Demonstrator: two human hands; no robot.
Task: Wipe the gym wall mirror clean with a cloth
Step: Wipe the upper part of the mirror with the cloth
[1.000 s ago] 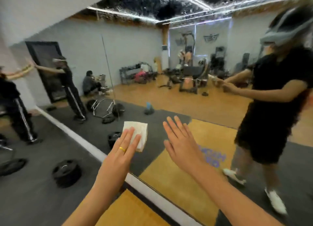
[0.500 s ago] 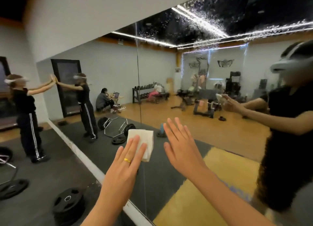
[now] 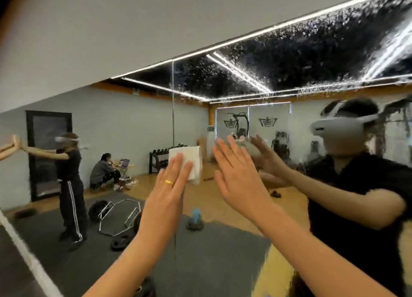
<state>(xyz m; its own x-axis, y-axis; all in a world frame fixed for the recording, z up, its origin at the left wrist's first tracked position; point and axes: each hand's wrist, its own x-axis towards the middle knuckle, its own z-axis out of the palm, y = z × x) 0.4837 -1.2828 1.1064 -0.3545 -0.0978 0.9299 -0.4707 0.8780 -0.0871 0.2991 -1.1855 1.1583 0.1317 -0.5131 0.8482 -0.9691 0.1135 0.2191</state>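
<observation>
A big wall mirror (image 3: 223,263) fills most of the view and reflects the gym and me. My left hand (image 3: 169,192), with a gold ring, presses a folded white cloth (image 3: 189,160) flat against the glass with straight fingers. My right hand (image 3: 236,178) is held up just right of the cloth, fingers straight and spread, palm toward the mirror; whether it touches the glass is unclear. The lower part of the cloth is hidden under my left fingers.
A vertical seam (image 3: 172,123) between mirror panels runs just left of the cloth. The plain wall (image 3: 111,29) lies above the mirror's top edge. The mirror's white bottom edge (image 3: 29,259) runs along the floor at lower left. Reflected are another person (image 3: 69,181), weight plates and a hex bar (image 3: 120,214).
Both hands and the cloth have moved up the mirror from near the floor edge to about head height. The view has tilted upward with them.
</observation>
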